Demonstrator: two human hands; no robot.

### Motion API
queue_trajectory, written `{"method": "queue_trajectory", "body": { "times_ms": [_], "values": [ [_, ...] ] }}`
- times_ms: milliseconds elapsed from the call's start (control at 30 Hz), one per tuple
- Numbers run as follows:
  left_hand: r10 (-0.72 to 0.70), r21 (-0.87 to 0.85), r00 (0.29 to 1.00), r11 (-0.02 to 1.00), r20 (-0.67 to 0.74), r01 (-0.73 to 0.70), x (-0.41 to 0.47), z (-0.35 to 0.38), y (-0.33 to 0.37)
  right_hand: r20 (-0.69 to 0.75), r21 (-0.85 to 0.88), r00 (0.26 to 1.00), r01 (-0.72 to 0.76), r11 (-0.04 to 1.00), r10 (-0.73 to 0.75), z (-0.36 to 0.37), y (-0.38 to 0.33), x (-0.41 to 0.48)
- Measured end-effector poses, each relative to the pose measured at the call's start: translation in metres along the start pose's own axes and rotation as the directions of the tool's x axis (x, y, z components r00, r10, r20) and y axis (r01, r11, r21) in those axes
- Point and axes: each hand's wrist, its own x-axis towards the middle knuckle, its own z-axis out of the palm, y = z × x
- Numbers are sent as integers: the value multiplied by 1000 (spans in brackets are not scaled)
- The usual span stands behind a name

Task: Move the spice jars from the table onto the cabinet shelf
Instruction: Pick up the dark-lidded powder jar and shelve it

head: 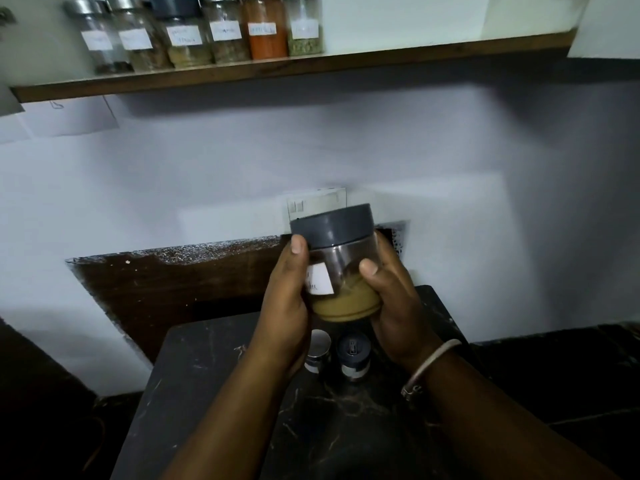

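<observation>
A jar [341, 268] with a grey lid and yellow-brown powder is being held in the air above the worktop [214, 386], tilting slightly, near the centre of the view. The left hand [285, 303] is gripping it at its 9 o'clock side, thumb reaching up to the lid; the right hand [393, 299] is gripping it at 3 o'clock, thumb lying on the glass. A bangle [429, 367] is sitting on the right wrist. Two more jars are standing on the worktop at 6 o'clock of the held one: a silver-lidded jar [318, 351] and, just beside it, a dark-lidded jar [354, 355]. At 12 o'clock a shelf [415, 55] is carrying six labelled jars [194, 32] in a row.
</observation>
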Motion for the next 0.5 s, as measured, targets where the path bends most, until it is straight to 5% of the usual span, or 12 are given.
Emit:
{"method": "queue_trajectory", "body": {
  "times_ms": [500],
  "values": [
    [-4,-165,1000,986,0,4,-6,30,29,42,34,998,49,998,-51,12,-36,2]
  ]
}}
